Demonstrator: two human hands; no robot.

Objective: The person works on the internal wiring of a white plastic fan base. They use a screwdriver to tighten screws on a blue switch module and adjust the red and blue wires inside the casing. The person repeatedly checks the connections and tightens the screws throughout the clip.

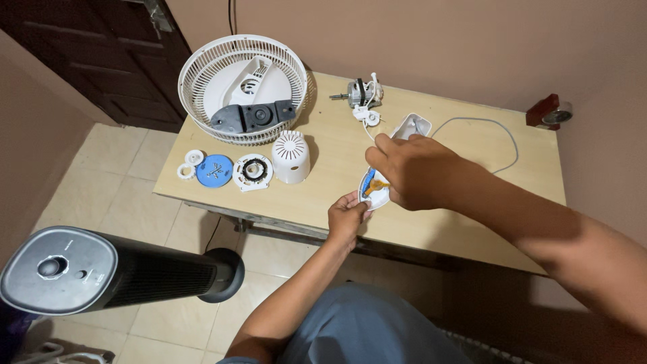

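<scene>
Both hands on white plastic fan housing [394, 158] near table [465, 216] front edge: left hand [346, 218] pinching lower rim, right hand [411, 172] closed over top. Probably light, stiff, brittle; best gripped by rims, clear of wires [369, 121].

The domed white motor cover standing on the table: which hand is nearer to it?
Left. The left hand is at the table's front edge, below and right of the motor cover; the right hand is farther right, over the white housing.
</scene>
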